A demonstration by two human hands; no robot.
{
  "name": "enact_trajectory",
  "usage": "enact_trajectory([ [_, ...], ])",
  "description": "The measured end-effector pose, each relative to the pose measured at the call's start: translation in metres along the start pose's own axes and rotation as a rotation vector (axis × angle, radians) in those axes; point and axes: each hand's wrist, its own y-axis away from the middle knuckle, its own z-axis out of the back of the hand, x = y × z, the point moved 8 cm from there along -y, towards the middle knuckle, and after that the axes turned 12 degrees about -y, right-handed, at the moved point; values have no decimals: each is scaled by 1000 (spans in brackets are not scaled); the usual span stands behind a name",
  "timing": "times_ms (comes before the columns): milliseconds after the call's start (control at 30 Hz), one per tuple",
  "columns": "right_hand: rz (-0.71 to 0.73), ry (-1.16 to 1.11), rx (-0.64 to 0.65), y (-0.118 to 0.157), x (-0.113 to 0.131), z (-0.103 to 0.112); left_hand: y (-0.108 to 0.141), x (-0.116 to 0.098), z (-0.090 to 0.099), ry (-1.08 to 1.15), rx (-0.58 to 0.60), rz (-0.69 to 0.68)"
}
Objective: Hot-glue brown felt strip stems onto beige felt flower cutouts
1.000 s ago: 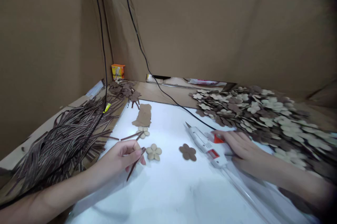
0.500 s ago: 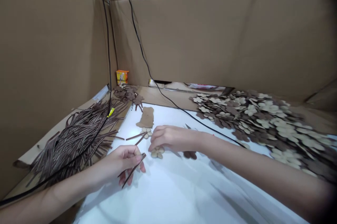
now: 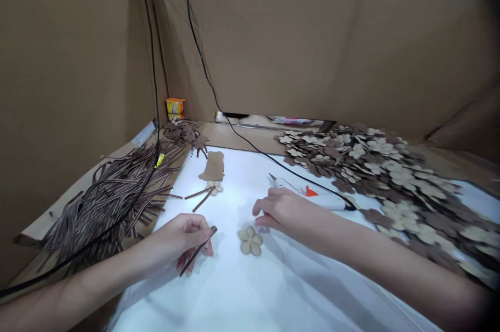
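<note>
My left hand [image 3: 183, 238] pinches a thin brown striped strip [image 3: 198, 250] between its fingers. My right hand [image 3: 278, 209] rests on the white sheet [image 3: 219, 290] with its fingers apart, holding nothing I can see. Just below its fingertips lies a beige flower cutout [image 3: 250, 241], not touching them. Behind that hand a white glue gun [image 3: 324, 201] with an orange trigger lies on its side. Farther back, another beige flower [image 3: 213, 187] sits under two loose brown strips [image 3: 199, 195] and near a tan shaped piece [image 3: 213, 166]. A brown flower seen earlier is hidden or gone.
A heap of striped strips [image 3: 113, 191] lies at the left, with brown cutouts [image 3: 185, 134] behind it. A large pile of beige and brown flowers [image 3: 371, 165] spreads at the right. Black cables [image 3: 211, 87] run over the sheet. Cardboard walls [image 3: 312, 46] surround the area.
My right hand has left the glue gun and now sits beside the beige flower, which has shifted right. The brown flower no longer shows. My left hand still holds the strip.
</note>
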Motion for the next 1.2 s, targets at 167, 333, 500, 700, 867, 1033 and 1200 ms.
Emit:
enact_trajectory([
  [167, -79, -143, -14, 35, -7, 5, 0, -3, -7, -40, 10, 13],
  [333, -75, -336, 27, 40, 2, -17, -11, -7, -17, -132, 31, 9],
  [500, -45, -405, -66, 27, 5, -40, -33, -15, -23, -182, 25, -80],
  [700, 47, -424, -318, 38, 4, -27, -40, -19, -28, -230, 25, -97],
  [867, 109, -561, -512, 59, 8, 10, -41, -24, -25, -309, -9, -68],
  [1033, 8, -1109, -553, 75, -5, 26, -42, -24, -21, -296, -18, -42],
  [1200, 68, -1292, -255, 73, 15, 10, -41, -21, -24, -301, 6, -29],
])
